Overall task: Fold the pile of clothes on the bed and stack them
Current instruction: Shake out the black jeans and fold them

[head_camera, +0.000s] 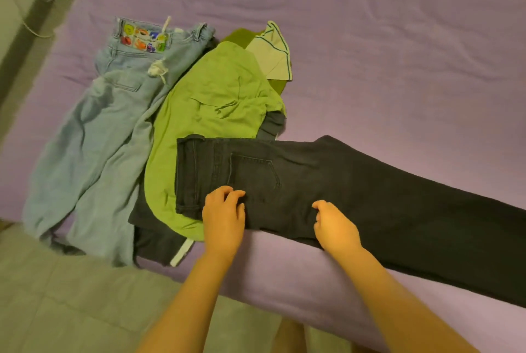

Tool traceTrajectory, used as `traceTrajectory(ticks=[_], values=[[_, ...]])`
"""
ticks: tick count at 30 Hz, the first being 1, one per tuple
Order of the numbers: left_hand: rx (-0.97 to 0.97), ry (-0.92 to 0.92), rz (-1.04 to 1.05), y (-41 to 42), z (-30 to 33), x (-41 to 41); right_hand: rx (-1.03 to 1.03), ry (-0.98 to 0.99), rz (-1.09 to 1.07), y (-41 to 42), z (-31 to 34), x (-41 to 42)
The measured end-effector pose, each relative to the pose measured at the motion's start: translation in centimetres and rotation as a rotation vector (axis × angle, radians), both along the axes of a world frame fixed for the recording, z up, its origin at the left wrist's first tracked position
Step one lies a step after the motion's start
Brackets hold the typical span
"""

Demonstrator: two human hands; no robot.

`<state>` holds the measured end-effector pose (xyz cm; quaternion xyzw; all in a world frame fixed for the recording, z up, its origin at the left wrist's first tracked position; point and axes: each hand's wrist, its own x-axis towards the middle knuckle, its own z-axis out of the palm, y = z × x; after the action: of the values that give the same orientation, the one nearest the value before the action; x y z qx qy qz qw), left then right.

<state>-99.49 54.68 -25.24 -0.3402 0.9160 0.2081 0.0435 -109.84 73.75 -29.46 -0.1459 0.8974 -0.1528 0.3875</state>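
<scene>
Pressing curled fingers onto the long black denim jeans (327, 190), my left hand (223, 217) and right hand (336, 227) gripped nothing. Laid leg-on-leg across the purple bed (370, 53) under both hands, they looked heavy, stiff-seamed, unslippery; I judged waistband and hem best holds.

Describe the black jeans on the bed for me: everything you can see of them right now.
The black jeans look like dark denim, folded lengthwise so one back pocket faces up. The waistband end lies on the green garment; the legs stretch flat to the right across the purple bed sheet and run out of the picture. The left hand rests on them below the pocket, fingers curled on the cloth; the right hand rests at the near edge, further along the legs. Whether either pinches the cloth I cannot tell.
</scene>
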Motion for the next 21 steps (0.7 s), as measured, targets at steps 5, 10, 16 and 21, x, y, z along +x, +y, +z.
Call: traceTrajectory(ticks=[5,10,16,21], values=[[-0.094,0.015,0.361,-4.2,1.0,2.2,-0.158,0.015,0.22,-4.7,0.6,0.2],[0.307,0.151,0.602,-7.7,0.4,2.6,-0.412,-0.099,0.193,-9.0,0.3,2.4],[0.661,0.238,0.779,-8.3,0.8,3.3,-0.563,-0.218,0.007,-12.1,0.8,3.8],[0.608,0.364,0.606,-10.9,1.1,3.9,-0.58,-0.191,0.019,-12.3,1.2,3.6]])
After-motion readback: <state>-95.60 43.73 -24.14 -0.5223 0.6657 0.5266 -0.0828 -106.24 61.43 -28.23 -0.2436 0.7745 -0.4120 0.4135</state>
